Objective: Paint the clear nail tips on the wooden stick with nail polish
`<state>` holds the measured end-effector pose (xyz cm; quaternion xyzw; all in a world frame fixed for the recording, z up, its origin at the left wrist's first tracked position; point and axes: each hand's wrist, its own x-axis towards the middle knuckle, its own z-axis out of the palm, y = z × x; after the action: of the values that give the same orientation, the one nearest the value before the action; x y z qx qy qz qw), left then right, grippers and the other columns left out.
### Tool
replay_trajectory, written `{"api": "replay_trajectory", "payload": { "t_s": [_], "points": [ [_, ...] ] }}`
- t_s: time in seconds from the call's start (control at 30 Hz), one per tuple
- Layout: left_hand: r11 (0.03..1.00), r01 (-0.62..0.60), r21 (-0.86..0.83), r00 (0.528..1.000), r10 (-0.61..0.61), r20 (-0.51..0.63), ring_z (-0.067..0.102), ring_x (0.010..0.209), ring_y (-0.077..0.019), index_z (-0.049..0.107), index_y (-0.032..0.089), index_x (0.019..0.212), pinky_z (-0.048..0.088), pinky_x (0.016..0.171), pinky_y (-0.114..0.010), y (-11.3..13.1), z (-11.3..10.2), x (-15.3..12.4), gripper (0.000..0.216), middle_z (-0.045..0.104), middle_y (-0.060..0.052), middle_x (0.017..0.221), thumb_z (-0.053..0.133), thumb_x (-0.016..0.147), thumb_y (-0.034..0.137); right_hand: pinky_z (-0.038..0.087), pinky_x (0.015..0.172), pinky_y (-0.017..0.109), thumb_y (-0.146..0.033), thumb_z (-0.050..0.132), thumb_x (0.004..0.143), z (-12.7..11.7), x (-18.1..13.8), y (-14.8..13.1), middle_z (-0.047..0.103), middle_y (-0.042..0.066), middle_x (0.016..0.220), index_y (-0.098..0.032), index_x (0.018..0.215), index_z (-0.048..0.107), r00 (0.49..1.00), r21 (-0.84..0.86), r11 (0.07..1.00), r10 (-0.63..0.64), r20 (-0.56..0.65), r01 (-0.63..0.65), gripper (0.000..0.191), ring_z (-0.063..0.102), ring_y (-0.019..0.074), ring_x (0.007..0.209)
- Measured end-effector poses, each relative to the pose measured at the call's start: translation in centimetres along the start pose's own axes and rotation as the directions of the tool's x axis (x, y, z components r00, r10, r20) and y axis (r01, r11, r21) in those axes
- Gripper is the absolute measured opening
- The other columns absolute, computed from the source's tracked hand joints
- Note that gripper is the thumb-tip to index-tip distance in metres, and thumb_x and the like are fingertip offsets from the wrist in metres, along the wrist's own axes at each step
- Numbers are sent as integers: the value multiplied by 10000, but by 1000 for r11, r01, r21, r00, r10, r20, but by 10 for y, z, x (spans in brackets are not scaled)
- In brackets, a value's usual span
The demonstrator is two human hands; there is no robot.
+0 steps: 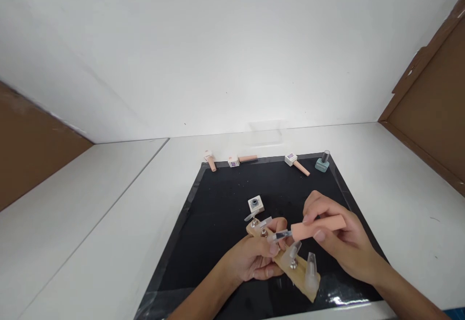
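My left hand (254, 257) is closed around the middle of a wooden nail-tip stand (301, 279), which slants down to the right. Several clear false nail tips (311, 266) stand on small metal posts along it. Between the fingers and thumb of my right hand (345, 242) is a nail polish brush (319, 227) with a peach handle. Its dark bristles point left, at a nail tip beside my left thumb; whether they touch cannot be made out. Just beyond the stand, an uncapped white nail polish bottle (256, 205) sits upright on the black mat (218, 213).
Along the mat's far edge lie white bottles with peach caps: one at the left (209, 160), another white bottle (233, 161) near the middle, and a white bottle (291, 160) farther right. A teal bottle (321, 165) stands at the far right corner. Cardboard panels (432, 102) flank the white table.
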<state>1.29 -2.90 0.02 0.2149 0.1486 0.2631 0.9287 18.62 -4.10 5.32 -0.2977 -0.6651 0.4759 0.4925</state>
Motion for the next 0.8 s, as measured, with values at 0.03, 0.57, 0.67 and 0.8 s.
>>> {"api": "replay_trajectory", "payload": {
  "t_s": [0.03, 0.57, 0.67, 0.8],
  "points": [
    [1000, 5, 4, 1000, -5, 11, 326, 292, 20, 404, 156, 596, 186, 227, -74, -1, -1, 0, 432, 488, 73, 536, 822, 531, 246, 407, 589, 265, -392, 517, 923, 0, 0, 0, 504, -1, 753, -249, 864, 590, 1000, 4, 1000, 1, 9, -1, 171, 486, 154, 670],
    [999, 22, -25, 993, -19, 116, 327, 272, 8, 423, 166, 635, 169, 225, -98, -2, -6, 4, 370, 550, 61, 559, 789, 582, 186, 370, 591, 280, -316, 480, 955, -6, 3, -3, 595, 2, 761, -244, 864, 555, 992, -122, 989, -72, 107, 85, 139, 477, 155, 693],
    [1000, 9, -29, 992, -5, 126, 311, 281, 10, 414, 165, 620, 173, 229, -103, -3, -7, 4, 372, 525, 65, 570, 783, 585, 184, 367, 584, 283, -296, 488, 949, -6, 3, -3, 583, -3, 734, -242, 849, 551, 991, -153, 984, -78, 106, 94, 130, 479, 153, 674],
    [1000, 11, -19, 992, -8, 129, 303, 296, 8, 418, 164, 609, 170, 241, -104, -3, -8, 4, 366, 496, 65, 574, 781, 584, 197, 370, 581, 289, -265, 498, 939, -6, 5, -3, 553, -11, 697, -241, 834, 544, 991, -182, 977, -93, 95, 109, 117, 476, 153, 656]
  ]
}}
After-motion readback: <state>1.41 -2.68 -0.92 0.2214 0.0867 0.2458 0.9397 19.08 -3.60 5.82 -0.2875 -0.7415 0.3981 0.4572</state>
